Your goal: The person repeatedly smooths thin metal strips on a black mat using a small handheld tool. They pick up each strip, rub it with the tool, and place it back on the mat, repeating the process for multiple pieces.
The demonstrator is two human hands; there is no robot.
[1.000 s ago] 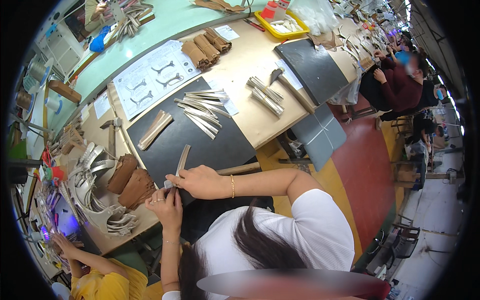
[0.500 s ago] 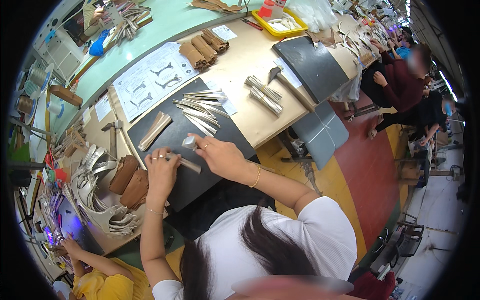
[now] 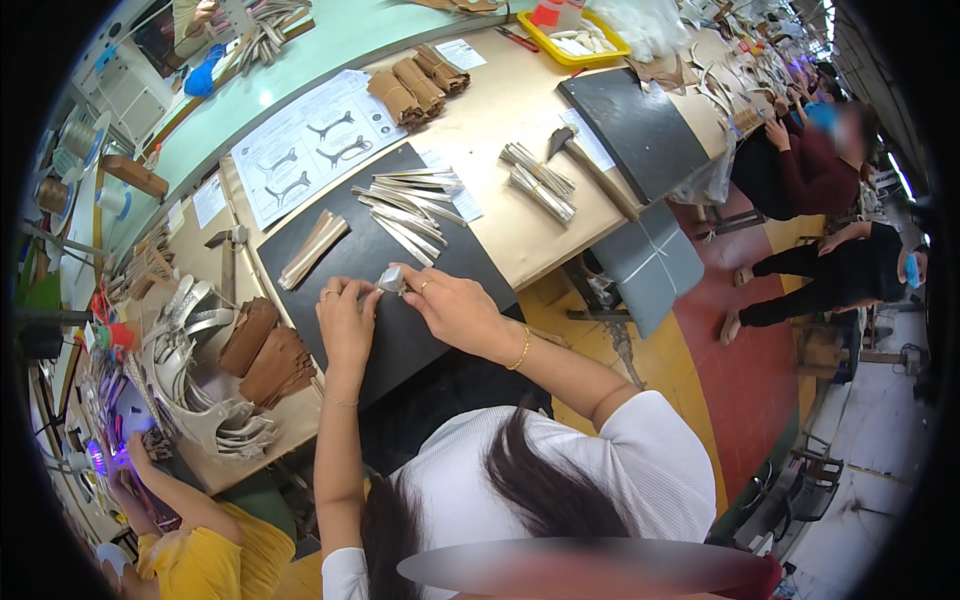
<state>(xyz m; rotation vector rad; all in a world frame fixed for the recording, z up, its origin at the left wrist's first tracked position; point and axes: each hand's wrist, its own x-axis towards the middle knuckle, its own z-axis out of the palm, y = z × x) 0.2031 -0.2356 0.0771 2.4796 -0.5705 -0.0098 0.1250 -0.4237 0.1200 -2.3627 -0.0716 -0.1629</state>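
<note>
My right hand (image 3: 455, 312) is closed on a hammer, its pale metal head (image 3: 392, 280) sticking out past the fingers. A bit of wooden handle shows beyond the wrist. My left hand (image 3: 346, 318) is closed with the fingertips pinched together, right beside the hammer head; whatever they hold is hidden. Both hands are over a black work board (image 3: 400, 355). On this board, beyond my hands, are a bundle of tan strips (image 3: 314, 250) and a loose fan of silvery strips (image 3: 410, 205).
Right of the board lie tied strip bundles (image 3: 540, 182) and another hammer (image 3: 595, 172). Brown leather rolls (image 3: 410, 88) sit beside a drawing sheet (image 3: 310, 150). Silvery cut pieces (image 3: 185, 370) and brown pieces (image 3: 265, 352) crowd the left. A co-worker in yellow (image 3: 215, 545) sits at lower left.
My left hand has moved right and the hammer head now sits close to its fingertips. The strip that showed below my left hand is out of sight.
</note>
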